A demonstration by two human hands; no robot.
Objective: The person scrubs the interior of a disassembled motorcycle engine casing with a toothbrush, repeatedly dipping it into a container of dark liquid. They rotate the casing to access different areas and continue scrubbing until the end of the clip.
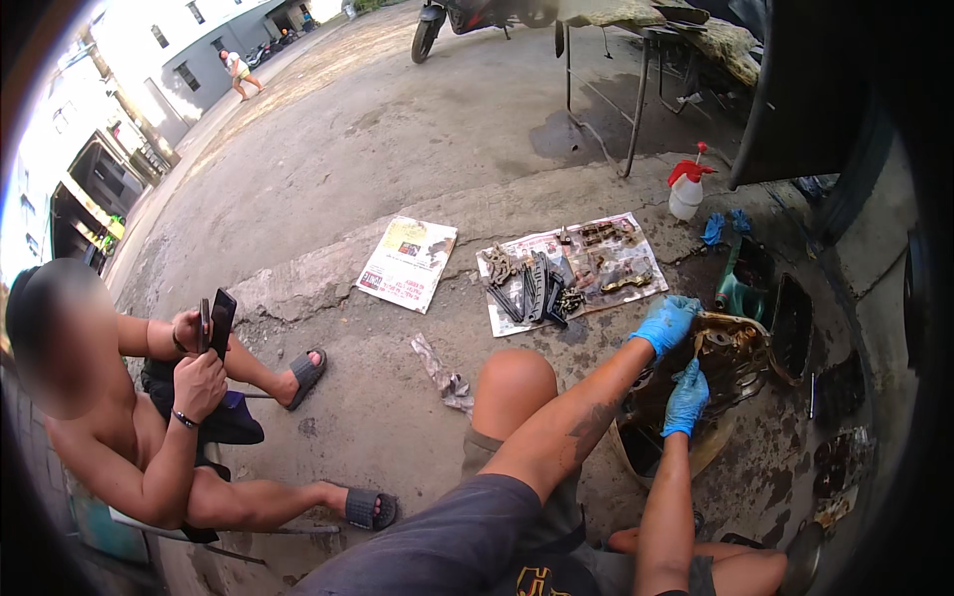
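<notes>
In front of me at the right, a brown, oily metal engine casing (743, 363) lies tilted over a round basin (717, 459). My left hand (668, 324), in a blue glove, is closed on the casing's far left edge. Lower down, my right hand (686, 399), also blue-gloved, reaches into the casing's open side. Its fingers are drawn together, and whatever they hold is too small to make out. Dark oily wetness covers the inside of the casing.
Small metal parts (542, 288) lie on newspaper (636, 238), beside another printed sheet (407, 260). Past the casing are a green container (747, 278), a black tray (792, 328), blue gloves (714, 229) and a red-topped spray bottle (688, 187). A person (129, 417) sits left holding phones.
</notes>
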